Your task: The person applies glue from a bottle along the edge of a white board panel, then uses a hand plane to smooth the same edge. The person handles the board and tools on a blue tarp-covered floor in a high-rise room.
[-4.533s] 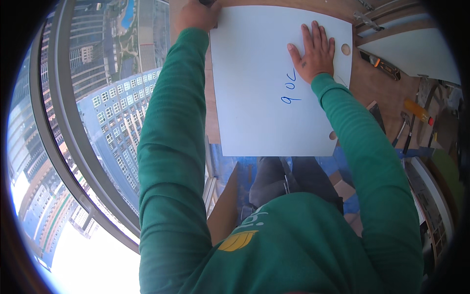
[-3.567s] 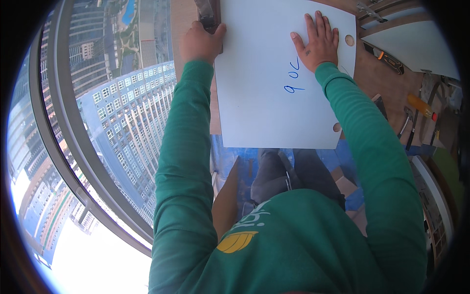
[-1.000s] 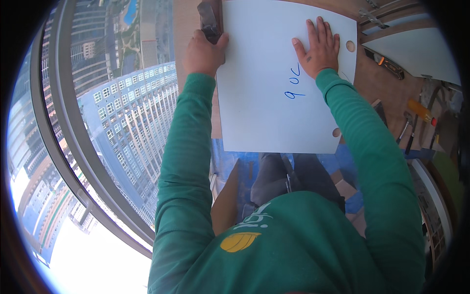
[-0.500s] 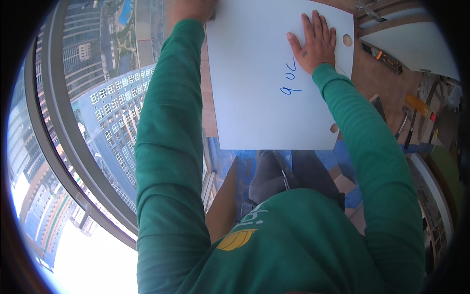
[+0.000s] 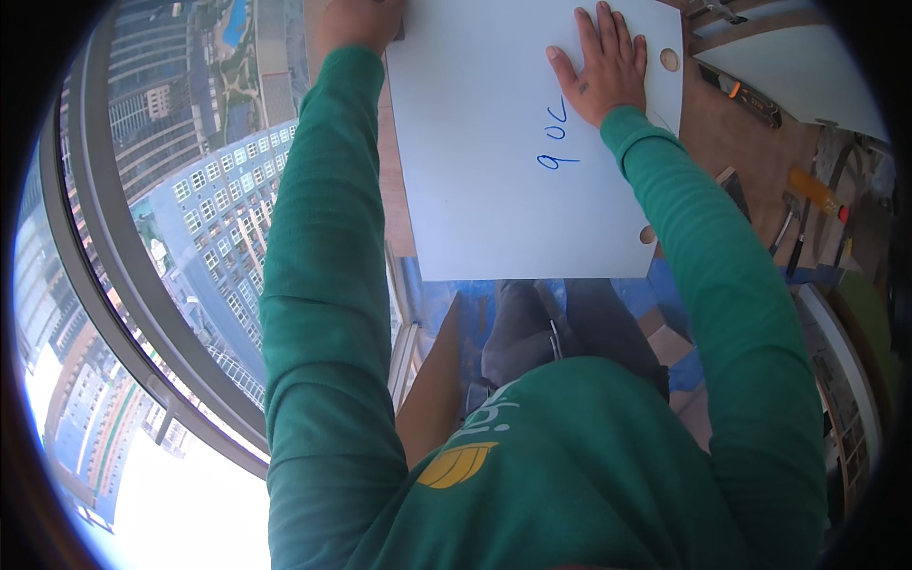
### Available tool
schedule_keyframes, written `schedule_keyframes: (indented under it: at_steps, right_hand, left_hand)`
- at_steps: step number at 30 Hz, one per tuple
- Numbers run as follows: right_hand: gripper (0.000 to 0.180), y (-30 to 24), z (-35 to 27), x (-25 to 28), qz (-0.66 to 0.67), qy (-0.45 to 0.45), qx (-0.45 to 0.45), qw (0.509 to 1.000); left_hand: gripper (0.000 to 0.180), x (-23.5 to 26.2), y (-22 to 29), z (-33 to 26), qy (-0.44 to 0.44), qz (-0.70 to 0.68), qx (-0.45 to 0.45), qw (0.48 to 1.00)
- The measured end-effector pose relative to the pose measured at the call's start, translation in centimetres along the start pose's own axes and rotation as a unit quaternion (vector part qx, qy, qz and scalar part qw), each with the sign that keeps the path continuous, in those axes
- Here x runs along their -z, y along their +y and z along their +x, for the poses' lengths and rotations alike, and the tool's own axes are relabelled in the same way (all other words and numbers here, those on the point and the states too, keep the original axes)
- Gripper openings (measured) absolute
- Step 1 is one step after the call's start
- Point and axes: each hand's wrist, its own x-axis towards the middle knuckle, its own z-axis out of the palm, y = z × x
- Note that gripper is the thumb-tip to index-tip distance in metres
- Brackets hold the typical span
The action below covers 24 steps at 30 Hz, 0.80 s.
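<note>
A white panel (image 5: 494, 223) with blue handwritten marks lies in front of me, with two round holes near its right edge. My right hand (image 5: 608, 71) rests flat on its upper right part, fingers spread. At the panel's far left edge is my left hand (image 5: 359, 24), its fingers bent and partly cut off by the top of the view. A small dark thing (image 5: 398, 34) shows beneath those fingers, against the edge; its kind cannot be made out.
A brown work surface (image 5: 708, 138) lies under the panel. On the right are an orange-and-black utility knife (image 5: 755, 103), an orange-handled tool (image 5: 812, 190), a hammer (image 5: 785, 220) and another white board (image 5: 788, 81). A large window frame (image 5: 104, 247) runs along the left.
My left hand has come a little nearer along the panel's left edge. The right hand stays flat on the panel, and the whole view has shifted slightly.
</note>
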Motion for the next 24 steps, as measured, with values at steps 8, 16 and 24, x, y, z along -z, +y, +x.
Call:
schedule_keyframes:
  at_steps: [8,16,24]
  right_hand:
    - [0.075,0.1,0.2,-0.4,0.017,-0.051,-0.027,0.998]
    - [0.074,0.2,0.4,-0.4,0.002,-0.040,-0.020,0.999]
    - [0.073,-0.3,0.5,0.1,0.003,-0.064,-0.033,0.997]
  left_hand:
    - [0.068,-0.2,-2.3,-3.1,-0.047,0.070,-0.013,0.996]
    - [0.065,1.4,-2.9,-10.5,-0.092,0.035,0.042,0.994]
    - [0.058,2.0,-5.1,-17.8,-0.103,0.054,0.084,0.990]
